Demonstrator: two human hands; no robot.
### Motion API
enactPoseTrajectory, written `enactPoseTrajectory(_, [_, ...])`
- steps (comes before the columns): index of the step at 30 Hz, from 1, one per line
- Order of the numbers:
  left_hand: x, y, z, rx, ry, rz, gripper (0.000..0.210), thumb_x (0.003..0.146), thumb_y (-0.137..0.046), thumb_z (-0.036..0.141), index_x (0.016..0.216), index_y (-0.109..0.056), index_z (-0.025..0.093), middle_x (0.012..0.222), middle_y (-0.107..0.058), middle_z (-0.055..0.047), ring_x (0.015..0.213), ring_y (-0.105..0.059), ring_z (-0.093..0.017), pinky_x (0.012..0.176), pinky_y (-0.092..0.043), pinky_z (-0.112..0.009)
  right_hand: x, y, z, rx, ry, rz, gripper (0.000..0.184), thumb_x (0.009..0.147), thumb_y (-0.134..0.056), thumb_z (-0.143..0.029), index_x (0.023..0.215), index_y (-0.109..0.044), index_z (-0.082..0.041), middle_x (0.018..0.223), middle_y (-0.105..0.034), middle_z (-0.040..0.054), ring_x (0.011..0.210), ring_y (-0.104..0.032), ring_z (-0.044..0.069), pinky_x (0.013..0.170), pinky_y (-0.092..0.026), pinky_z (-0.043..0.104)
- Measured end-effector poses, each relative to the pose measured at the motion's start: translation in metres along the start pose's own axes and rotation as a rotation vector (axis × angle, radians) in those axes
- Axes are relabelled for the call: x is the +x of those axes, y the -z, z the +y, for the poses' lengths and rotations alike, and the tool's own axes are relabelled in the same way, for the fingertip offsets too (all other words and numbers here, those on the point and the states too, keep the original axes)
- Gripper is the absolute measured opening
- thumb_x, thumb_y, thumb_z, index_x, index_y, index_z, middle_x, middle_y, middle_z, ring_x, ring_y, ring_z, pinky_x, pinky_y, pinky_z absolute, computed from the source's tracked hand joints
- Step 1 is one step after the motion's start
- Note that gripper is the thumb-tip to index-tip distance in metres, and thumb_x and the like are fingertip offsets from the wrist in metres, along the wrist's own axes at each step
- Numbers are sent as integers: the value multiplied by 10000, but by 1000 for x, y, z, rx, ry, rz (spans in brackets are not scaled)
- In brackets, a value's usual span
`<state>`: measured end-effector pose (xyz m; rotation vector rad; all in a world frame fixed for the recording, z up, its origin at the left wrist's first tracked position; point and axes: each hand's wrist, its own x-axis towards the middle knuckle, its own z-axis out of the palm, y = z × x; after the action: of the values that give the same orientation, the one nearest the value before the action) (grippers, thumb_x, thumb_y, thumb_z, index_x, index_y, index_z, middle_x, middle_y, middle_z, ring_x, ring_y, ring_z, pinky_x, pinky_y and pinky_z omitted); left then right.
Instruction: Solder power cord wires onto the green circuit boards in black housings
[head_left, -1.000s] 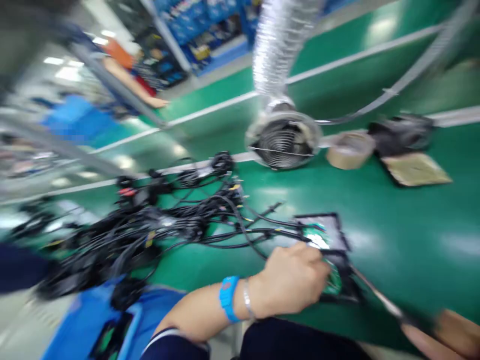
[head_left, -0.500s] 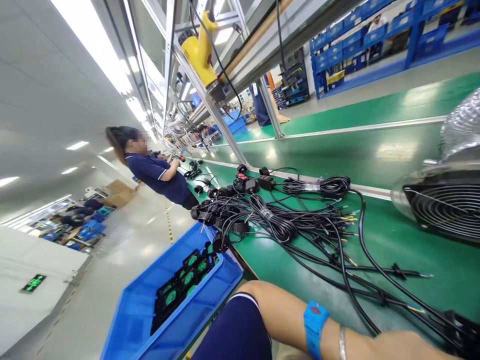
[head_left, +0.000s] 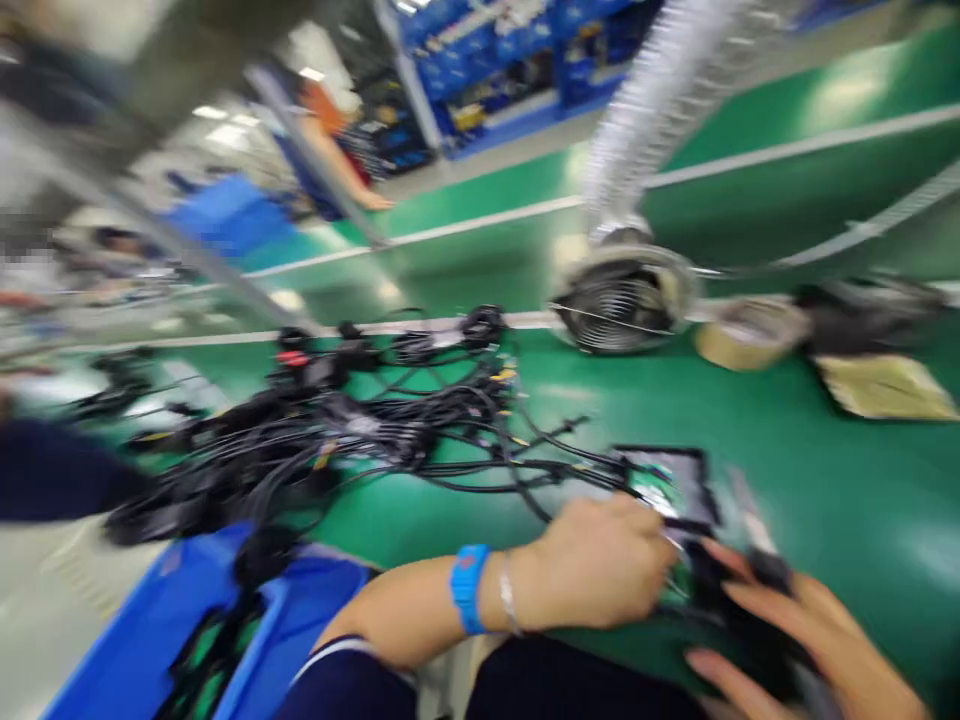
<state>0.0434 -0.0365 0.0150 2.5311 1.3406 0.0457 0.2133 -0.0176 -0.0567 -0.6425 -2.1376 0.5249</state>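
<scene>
The left hand (head_left: 607, 565) lay over the near part of an open black case (head_left: 701, 488), its fingers curled down, though what they pinched, if anything, was hidden and I could not tell. The right hand (head_left: 817, 620) gripped a tool (head_left: 754, 515) between its fingers, some of them stretched toward the case's near right edge; blur hid whether they touched it. Working well here, I judged, meant steadying the case with the left hand, keeping the cables (head_left: 540, 466) slack to the left of that grip, and settling the tool before bringing its tip near the green board (head_left: 658, 490) or those fingers. The case sat just beyond and beneath the left fingertips, its long axis running away from the person with a slight lean left. The tool's long axis ran likewise: its pale tip pointed away, leaning a little left, apart from the case on its right.
</scene>
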Motion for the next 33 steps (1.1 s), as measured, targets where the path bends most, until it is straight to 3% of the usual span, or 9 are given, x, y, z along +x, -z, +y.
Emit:
enactPoseTrajectory(2, [1,0,-7,-75,32,46,125,863,-483,204,854,-608,198,810,-577,-12,765,-529,-160,636,-427,-280,-21,34,-9,-61,-136,-78,346,815,-651,-229,1132,-520,-183,1191,-584,132,1058,-575,231,818,-534,354])
enactPoseTrajectory(4, [2,1,-14,-153,21,26,135,854,-502,212,936,-609,207,834,-572,-13,795,-515,-170,689,-429,-299,-28,46,-16,-38,-226,-121,371,818,-633,-172,1156,-482,-191,1243,-559,116,1108,-547,206,885,-507,339])
enactPoseTrajectory(11, [0,5,-19,-209,-69,-61,185,919,-409,165,894,-588,200,888,-557,-21,793,-486,-159,705,-411,-286,-25,41,-16,60,-286,-139,448,826,-627,-140,1221,-427,-205,1299,-524,104,1138,-512,183,937,-466,334])
enactPoseTrajectory(16, [3,4,-21,-292,-10,-2,160,932,-401,184,897,-557,186,901,-548,-20,804,-511,-147,713,-431,-268,-26,43,-15,94,-282,-137,462,820,-637,-137,1227,-429,-205,1315,-510,102,1141,-502,187,945,-461,339])
enactPoseTrajectory(25, [6,1,-13,-67,8,-4,207,925,-437,172,1021,-603,249,895,-562,-1,788,-537,-157,587,-403,-257,-23,46,-18,66,-254,-125,410,830,-607,-126,1203,-446,-182,1240,-555,131,1114,-532,211,913,-500,363])
enactPoseTrajectory(33, [9,-1,-11,11,-14,16,219,912,-440,136,980,-611,255,899,-567,5,758,-517,-158,531,-359,-251,-21,45,-16,50,-259,-131,373,848,-581,-135,1194,-450,-183,1226,-565,139,1127,-544,225,912,-517,396])
